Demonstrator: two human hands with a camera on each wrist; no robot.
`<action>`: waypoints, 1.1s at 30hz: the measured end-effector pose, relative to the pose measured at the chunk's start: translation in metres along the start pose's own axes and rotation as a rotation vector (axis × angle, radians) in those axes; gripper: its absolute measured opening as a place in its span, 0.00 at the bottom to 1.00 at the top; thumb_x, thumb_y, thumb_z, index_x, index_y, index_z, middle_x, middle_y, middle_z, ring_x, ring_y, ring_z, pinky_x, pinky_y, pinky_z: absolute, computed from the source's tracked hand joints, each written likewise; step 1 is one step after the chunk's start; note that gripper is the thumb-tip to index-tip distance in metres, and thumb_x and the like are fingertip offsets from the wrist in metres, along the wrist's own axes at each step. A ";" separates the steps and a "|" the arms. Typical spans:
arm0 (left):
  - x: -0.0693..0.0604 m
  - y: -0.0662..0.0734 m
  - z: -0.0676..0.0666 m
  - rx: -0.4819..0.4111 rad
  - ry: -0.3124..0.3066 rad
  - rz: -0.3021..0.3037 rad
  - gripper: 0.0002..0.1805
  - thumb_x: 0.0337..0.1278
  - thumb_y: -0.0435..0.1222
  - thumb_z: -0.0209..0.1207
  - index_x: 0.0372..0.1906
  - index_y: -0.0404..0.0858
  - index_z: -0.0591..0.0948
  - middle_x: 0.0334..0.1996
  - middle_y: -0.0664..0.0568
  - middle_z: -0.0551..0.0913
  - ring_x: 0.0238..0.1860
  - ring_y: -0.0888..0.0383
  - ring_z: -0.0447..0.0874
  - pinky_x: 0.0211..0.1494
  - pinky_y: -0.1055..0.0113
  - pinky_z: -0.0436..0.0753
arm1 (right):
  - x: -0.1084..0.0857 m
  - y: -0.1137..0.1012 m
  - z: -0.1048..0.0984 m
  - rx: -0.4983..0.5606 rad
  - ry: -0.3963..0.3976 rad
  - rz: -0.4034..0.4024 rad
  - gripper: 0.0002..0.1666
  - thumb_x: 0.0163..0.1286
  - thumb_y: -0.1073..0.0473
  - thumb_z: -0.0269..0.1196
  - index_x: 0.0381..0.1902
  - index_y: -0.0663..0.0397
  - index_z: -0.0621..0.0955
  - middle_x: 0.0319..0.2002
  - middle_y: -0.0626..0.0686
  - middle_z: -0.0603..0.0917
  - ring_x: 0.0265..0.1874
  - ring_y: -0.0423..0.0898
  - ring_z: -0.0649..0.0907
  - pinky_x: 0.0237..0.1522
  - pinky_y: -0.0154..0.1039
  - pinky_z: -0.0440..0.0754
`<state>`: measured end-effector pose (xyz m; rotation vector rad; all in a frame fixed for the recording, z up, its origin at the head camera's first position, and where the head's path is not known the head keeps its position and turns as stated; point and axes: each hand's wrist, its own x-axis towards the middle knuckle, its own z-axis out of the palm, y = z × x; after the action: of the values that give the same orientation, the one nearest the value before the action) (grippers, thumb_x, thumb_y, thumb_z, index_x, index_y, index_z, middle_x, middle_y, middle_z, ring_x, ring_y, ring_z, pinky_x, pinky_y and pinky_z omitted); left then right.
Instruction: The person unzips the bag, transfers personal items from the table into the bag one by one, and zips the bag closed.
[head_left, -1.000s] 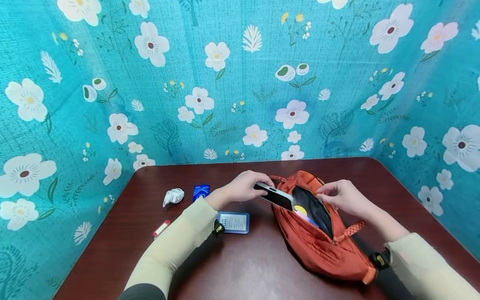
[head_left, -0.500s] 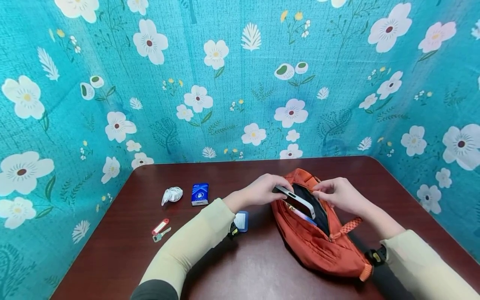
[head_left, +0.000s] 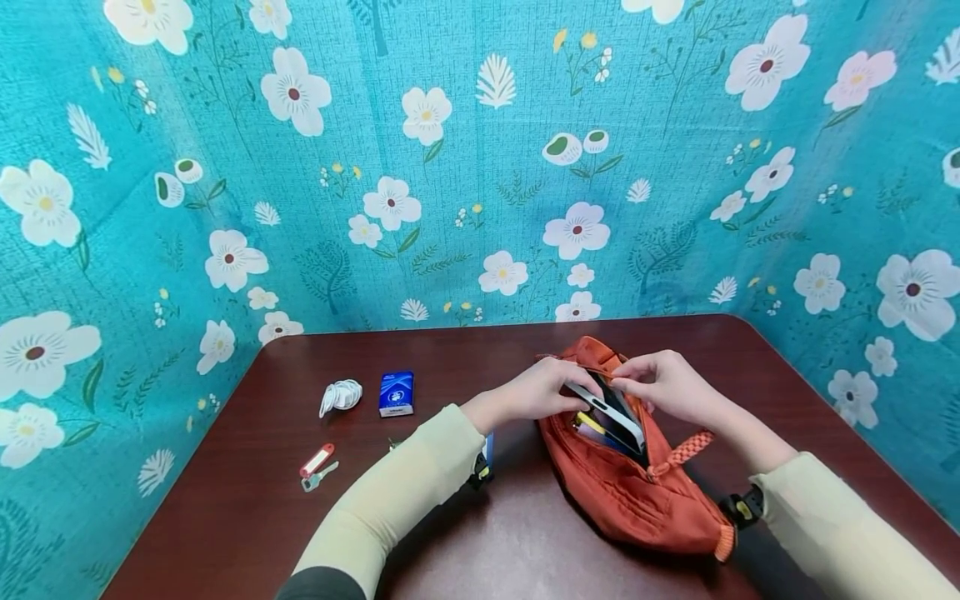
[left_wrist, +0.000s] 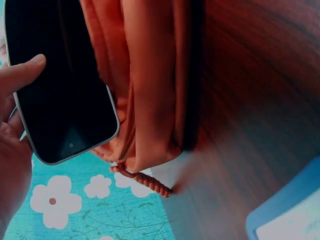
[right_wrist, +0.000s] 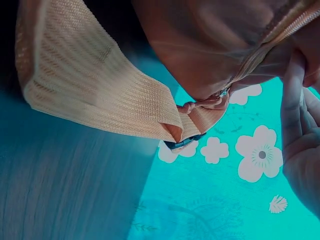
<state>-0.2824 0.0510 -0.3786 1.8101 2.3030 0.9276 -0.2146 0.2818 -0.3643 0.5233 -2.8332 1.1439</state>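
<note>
My left hand (head_left: 542,388) grips a smartphone (head_left: 618,418) with a pale frame, its lower end inside the opening of an orange-red bag (head_left: 607,496). In the left wrist view the thumb lies across the phone's dark screen (left_wrist: 67,95), close against the bag's fabric (left_wrist: 155,85). With thumb and fingers, my right hand (head_left: 667,385) pinches the far edge of the unzipped opening. Inside, beside the phone, a yellow item (head_left: 596,425) shows in part. The right wrist view has the right hand (right_wrist: 302,140) on the fabric by the zipper, and a wide strap (right_wrist: 100,85).
On the dark wooden table (head_left: 495,542) lie a coiled white cable (head_left: 342,396), a blue packet (head_left: 396,394) and a key with a red tag (head_left: 317,459). A blue-framed card holder (left_wrist: 285,215) lies mostly hidden behind the left wrist in the head view.
My left hand has carried the phone rightward and down from beside the bag into its opening. The right hand keeps hold of the edge and has shifted slightly left.
</note>
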 end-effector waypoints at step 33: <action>0.007 0.001 0.028 -0.115 -0.025 0.072 0.10 0.57 0.28 0.65 0.45 0.36 0.87 0.41 0.51 0.87 0.42 0.73 0.78 0.48 0.80 0.74 | 0.001 0.007 0.002 -0.006 0.000 -0.020 0.08 0.68 0.61 0.64 0.40 0.58 0.87 0.20 0.45 0.81 0.10 0.41 0.69 0.14 0.35 0.68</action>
<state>-0.2720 0.0692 -0.3988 1.8580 2.1355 1.0193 -0.2178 0.2849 -0.3703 0.5495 -2.8241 1.1319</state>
